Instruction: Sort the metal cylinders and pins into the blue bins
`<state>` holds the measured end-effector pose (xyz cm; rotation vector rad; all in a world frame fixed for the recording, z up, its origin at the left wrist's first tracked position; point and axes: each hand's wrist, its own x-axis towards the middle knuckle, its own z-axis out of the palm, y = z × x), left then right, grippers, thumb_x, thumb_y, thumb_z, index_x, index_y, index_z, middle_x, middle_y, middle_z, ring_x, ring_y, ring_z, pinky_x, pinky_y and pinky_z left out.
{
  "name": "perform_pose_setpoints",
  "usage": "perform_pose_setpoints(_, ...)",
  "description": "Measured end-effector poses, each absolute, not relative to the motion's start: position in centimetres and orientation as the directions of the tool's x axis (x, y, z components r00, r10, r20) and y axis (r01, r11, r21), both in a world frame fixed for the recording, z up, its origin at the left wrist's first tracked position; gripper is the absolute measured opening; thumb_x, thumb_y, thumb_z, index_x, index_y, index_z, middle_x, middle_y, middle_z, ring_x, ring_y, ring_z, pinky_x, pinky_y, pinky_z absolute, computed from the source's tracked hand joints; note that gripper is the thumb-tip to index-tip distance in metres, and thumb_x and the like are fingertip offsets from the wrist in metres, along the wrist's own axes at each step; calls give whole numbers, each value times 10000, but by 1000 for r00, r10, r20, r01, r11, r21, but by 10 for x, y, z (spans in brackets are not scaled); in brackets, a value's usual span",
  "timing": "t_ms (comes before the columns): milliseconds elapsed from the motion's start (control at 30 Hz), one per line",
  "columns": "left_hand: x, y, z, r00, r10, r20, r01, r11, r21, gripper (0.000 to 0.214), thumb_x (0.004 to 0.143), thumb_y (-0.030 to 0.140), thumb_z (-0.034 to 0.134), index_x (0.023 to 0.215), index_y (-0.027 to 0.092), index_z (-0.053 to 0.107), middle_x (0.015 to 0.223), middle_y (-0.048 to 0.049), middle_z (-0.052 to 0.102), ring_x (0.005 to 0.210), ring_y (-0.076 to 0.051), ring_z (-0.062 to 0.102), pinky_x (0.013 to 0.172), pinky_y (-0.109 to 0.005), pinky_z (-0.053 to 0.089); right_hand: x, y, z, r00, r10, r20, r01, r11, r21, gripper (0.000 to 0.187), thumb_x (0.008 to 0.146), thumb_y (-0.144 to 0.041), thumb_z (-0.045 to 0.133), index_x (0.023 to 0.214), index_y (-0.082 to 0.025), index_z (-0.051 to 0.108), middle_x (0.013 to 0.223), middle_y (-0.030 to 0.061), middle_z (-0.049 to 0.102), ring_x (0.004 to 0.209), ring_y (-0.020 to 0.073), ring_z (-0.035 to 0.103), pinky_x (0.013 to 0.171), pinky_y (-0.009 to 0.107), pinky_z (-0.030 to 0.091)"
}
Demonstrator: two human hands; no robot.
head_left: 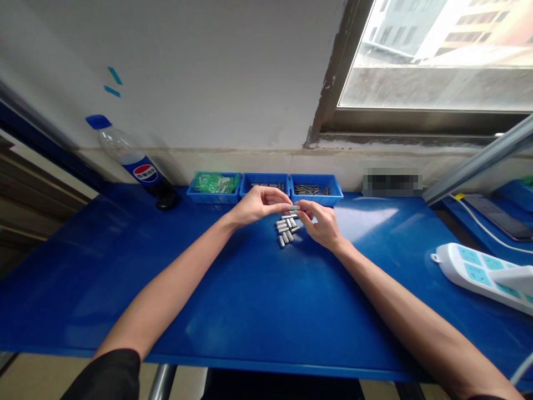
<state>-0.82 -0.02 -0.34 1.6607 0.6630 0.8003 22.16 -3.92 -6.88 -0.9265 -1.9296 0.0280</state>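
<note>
My left hand [259,204] and my right hand [320,223] meet above a blue table [233,311], fingertips pinched together on one small silver cylindrical piece [294,208]. Just below the fingers lies a loose pile of several similar silver pieces [286,228] on the table. Behind the hands stand three blue bins in a row: the left bin [214,188] holds green parts, the middle bin [265,184] holds grey pieces, the right bin [316,190] holds thin dark metal bits.
A cola bottle [132,162] leans against the wall at the back left. A white power strip [483,275] with a plug lies at the right. A phone [497,216] and white cable rest further right. A window is above.
</note>
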Motion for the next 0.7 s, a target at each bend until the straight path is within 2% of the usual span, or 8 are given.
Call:
perform_pose_setpoints(333,-8,-1,3,565,806,174,68,-256,964,373,764,456,873,938,137,789,884,-98,813,830,-234,784,792,-340,629,221,-41,-67,-298,639,709,623,693,-363,216,1065,-349,526,1056,-220,700,844,58,761,650,163,661,645,294,510)
perform_pose_setpoints(400,-10,4,1,457,861,222,77,-287,955,356,763,430,874,932,129,785,879,-102,811,836,-238,787,823,-351,632,221,-40,-66,-296,652,698,625,685,-375,216,1068,-346,528,1025,-218,697,822,48,742,648,156,641,640,289,490)
perform_pose_setpoints(467,-13,12,-2,267,915,302,87,-335,938,319,786,400,853,930,125,778,900,-106,811,850,-235,790,846,-352,633,220,-40,-65,-271,663,697,627,672,-395,223,1071,-343,525,1003,-211,692,813,46,727,645,152,620,638,289,475)
perform_pose_setpoints(567,-18,20,-6,32,920,392,137,-392,910,234,842,335,787,949,128,770,948,-106,811,892,-225,790,857,-332,630,220,-39,-63,-221,677,702,635,646,-424,253,1078,-350,503,968,-206,681,801,46,709,634,153,586,637,297,461)
perform_pose_setpoints(633,-19,20,-6,34,904,427,209,-424,881,192,869,299,748,962,133,773,969,-99,813,913,-217,786,866,-324,628,219,-38,-63,-199,687,699,638,632,-440,274,1080,-360,491,942,-208,673,791,44,700,624,153,568,630,299,453)
perform_pose_setpoints(700,-16,14,-7,157,882,444,290,-471,833,173,890,279,719,975,143,784,983,-89,817,901,-211,782,859,-321,629,219,-38,-63,-188,696,693,639,622,-452,288,1081,-368,484,922,-212,666,777,42,692,611,153,557,620,299,447)
